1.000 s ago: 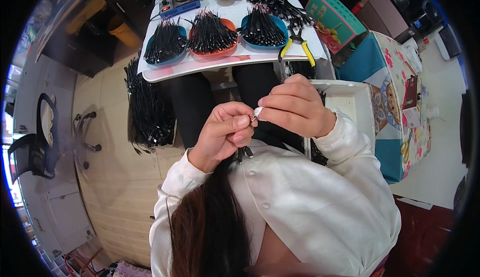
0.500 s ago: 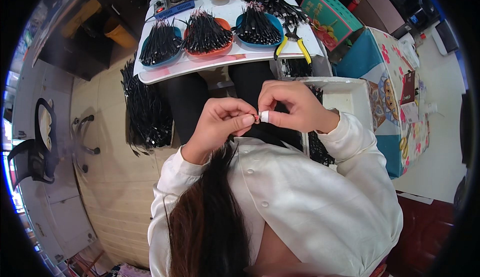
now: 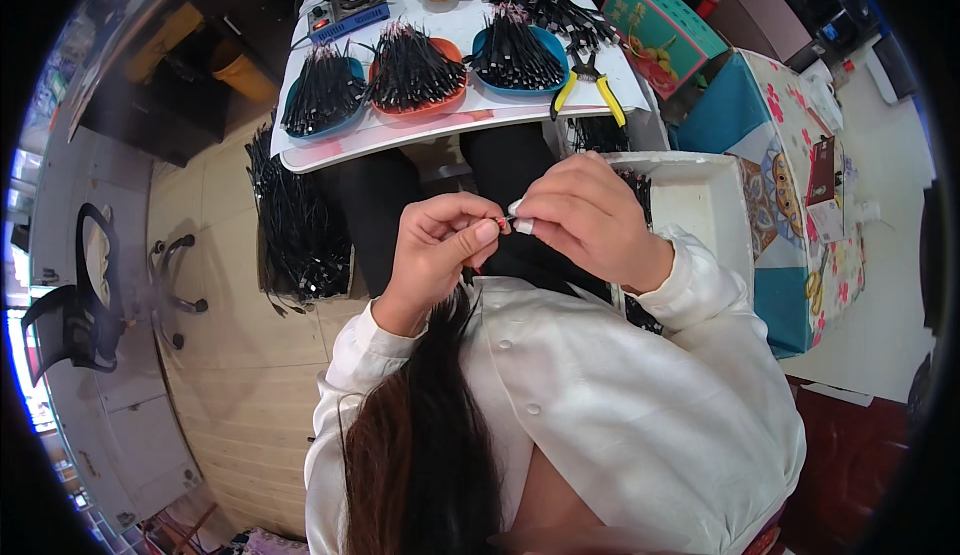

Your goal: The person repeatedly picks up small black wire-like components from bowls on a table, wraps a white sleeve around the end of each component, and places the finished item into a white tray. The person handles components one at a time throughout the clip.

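Above my lap, my left hand point(image 3: 440, 247) pinches a tiny red and dark wire end point(image 3: 502, 223) between thumb and fingertips. My right hand point(image 3: 592, 217) meets it from the right, with white wrapping on the thumb and a fingertip. Its thumb and finger close on the dark thin part of the same piece. Most of the piece is hidden by my fingers, so its exact kind is hard to make out. Past my hands, bundles of short black cables point(image 3: 415, 67) with shiny tips and reddish wire ends fill shallow trays on the white table point(image 3: 455, 127).
An orange tray point(image 3: 430, 107) stands between two blue trays. Yellow-handled pliers point(image 3: 590, 90) lie at the table's right front edge. A blue device point(image 3: 347, 17) sits at the back left. Black cables point(image 3: 300, 220) fill a box left of my legs; a white bin point(image 3: 700, 185) stands right.
My right hand has turned, its fingers now stretching farther over the thumb. My left hand has shifted slightly left and up, still pinching the wire end.
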Tool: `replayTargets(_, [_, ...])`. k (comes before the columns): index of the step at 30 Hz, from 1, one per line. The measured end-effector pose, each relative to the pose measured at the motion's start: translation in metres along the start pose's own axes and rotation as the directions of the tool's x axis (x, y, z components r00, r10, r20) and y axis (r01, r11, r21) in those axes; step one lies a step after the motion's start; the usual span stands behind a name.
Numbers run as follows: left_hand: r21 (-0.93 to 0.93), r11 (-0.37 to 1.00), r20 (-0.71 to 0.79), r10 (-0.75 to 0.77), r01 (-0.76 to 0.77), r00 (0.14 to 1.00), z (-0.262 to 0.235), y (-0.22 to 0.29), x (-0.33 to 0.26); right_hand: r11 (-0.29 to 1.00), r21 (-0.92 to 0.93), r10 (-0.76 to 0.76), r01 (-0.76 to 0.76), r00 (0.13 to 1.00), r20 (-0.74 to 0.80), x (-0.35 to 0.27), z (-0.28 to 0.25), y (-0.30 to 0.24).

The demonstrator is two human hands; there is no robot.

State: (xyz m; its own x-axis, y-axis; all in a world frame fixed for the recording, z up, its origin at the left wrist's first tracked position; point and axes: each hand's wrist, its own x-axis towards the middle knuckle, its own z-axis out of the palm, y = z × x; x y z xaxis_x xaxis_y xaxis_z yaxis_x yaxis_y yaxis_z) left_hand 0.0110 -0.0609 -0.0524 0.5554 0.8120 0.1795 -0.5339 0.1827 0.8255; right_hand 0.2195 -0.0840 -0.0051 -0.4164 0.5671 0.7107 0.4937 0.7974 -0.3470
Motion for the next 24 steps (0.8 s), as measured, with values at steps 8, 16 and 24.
replayTargets(8, [0.439,0.892,0.046,0.095,-0.105,0.994,0.004,0.004,-0.006,0.050,0.577,0.556,-0.815,0.502,0.662,-0.001,-0.004,-0.003])
replayTargets(16, [-0.397,0.905,0.146,-0.103,0.154,0.984,0.000,-0.005,-0.002,0.613,0.670,0.353,-0.419,0.904,0.242,-0.005,0.006,0.010])
replayTargets(24, [-0.577,0.756,0.256,-0.193,0.309,0.947,-0.002,-0.014,-0.003,0.899,0.438,0.003,0.006,1.000,-0.021,0.002,0.012,0.016])
